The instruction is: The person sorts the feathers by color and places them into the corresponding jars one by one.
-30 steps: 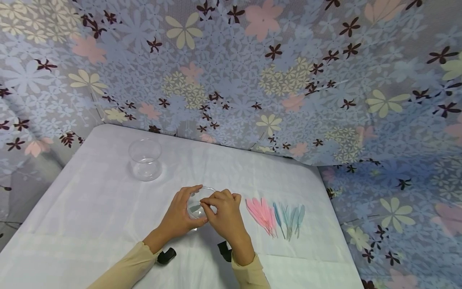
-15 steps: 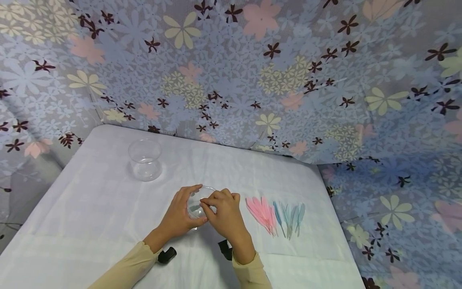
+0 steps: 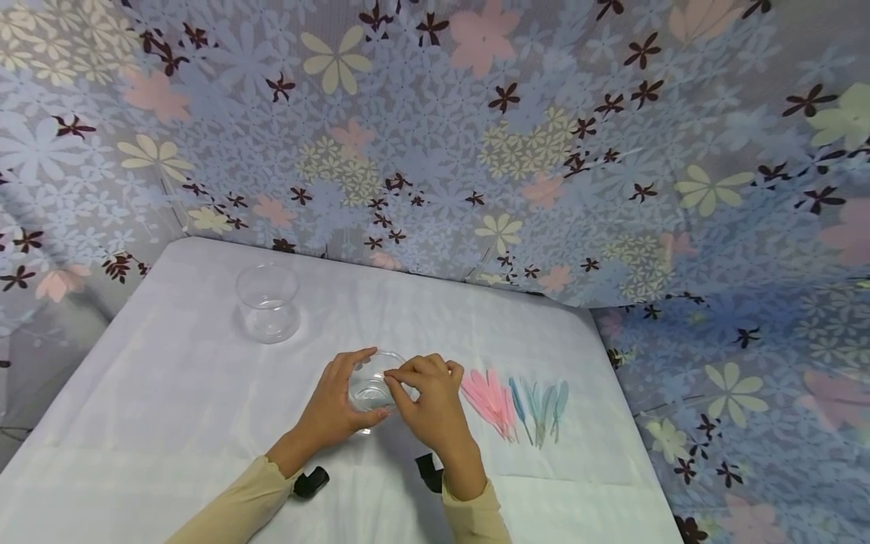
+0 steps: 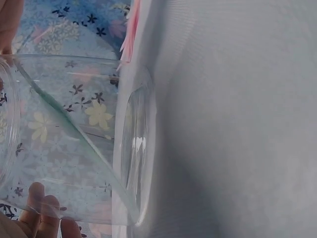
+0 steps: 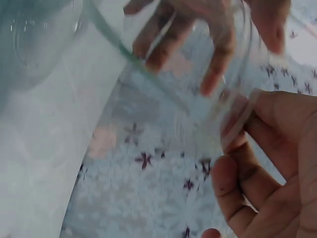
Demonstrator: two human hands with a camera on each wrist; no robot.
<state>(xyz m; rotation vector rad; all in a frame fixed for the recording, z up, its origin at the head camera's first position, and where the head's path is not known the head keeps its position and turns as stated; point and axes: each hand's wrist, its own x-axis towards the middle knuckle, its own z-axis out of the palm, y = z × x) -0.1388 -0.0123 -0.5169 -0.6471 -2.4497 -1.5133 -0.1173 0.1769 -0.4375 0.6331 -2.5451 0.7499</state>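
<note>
My left hand (image 3: 329, 404) grips a clear plastic cup (image 3: 376, 366) from its left side, fingers spread round the wall. In the left wrist view, a green feather (image 4: 74, 126) slants inside the cup from the mouth down to the base. My right hand (image 3: 435, 400) is at the cup's mouth, thumb and forefinger brought together in a pinch at the feather's upper end. Through the clear wall in the right wrist view, the feather (image 5: 124, 49) runs towards those fingertips, which overlap the rim.
Another clear plastic cup (image 3: 268, 306) stands at the back left of the white-covered table (image 3: 170, 378). Right of my hands lie several pink feathers (image 3: 491, 404) and several blue-green feathers (image 3: 541, 408). A flowered cloth (image 3: 435, 151) hangs behind the table.
My right hand has shifted slightly to the right over the cup's mouth. The left hand keeps its grip on the cup. The head view has turned a little.
</note>
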